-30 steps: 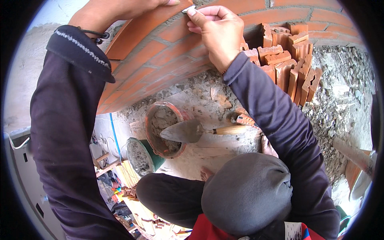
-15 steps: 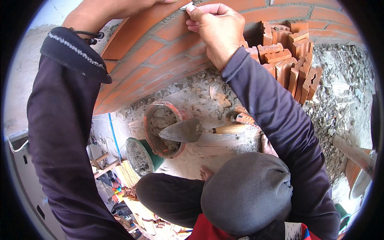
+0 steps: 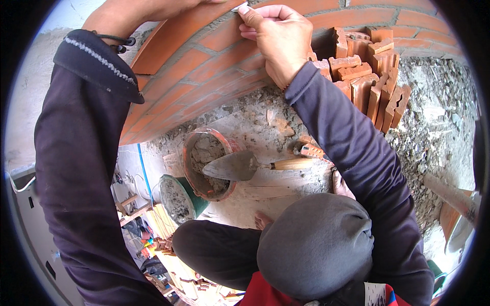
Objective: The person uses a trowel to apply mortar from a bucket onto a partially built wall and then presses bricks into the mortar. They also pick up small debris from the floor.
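Observation:
Against the brick wall (image 3: 204,66), my right hand (image 3: 280,38) pinches a small white piece (image 3: 239,7) between thumb and fingers. It sits at the mortar joint beneath a top-row brick (image 3: 176,35); its exact kind is too small to make out. Over that same brick reaches my left hand (image 3: 153,7), cut off by the upper edge, so most of its fingers are hidden. Below my arms, a trowel (image 3: 237,167) with a wooden handle lies across the rim of an orange bucket (image 3: 229,145) holding grey mortar.
Hollow bricks (image 3: 365,76) are stacked beside the wall on the right, near rubble (image 3: 434,102). A green bucket (image 3: 199,204) stands by the orange one. Wood strips (image 3: 176,270) and tools lie at lower left. A long handle (image 3: 449,196) juts in at right.
Almost nothing differs. My left wrist and cuff have shifted very slightly; my right hand keeps its pinch at the joint.

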The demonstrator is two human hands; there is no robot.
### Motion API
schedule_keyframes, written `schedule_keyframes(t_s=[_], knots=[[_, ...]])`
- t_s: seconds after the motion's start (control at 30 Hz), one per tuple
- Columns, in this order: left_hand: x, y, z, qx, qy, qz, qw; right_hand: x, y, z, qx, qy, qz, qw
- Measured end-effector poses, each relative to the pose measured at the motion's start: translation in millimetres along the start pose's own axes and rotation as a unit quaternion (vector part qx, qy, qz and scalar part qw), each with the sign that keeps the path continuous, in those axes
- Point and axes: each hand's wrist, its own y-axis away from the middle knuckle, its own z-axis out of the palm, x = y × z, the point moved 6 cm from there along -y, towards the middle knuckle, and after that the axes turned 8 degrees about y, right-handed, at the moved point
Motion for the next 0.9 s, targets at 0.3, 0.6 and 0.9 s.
schedule_keyframes(t_s=[0.3, 0.6, 0.9], knots=[[25.4, 8.1, -10.8, 0.047, -0.028, 0.033, 0.998, -9.5, 0.6, -2.1, 0.056, 0.074, 0.0, 0.996], [25.4, 6.5, -12.7, 0.031, 0.003, 0.014, 0.999, 3.5, -2.9, -4.4, 0.015, 0.007, -0.017, 1.0], [22.9, 12.4, -14.2, 0.015, -0.028, 0.012, 0.999, 5.0, 5.2, 3.2, 0.01, 0.009, -0.015, 1.0]])
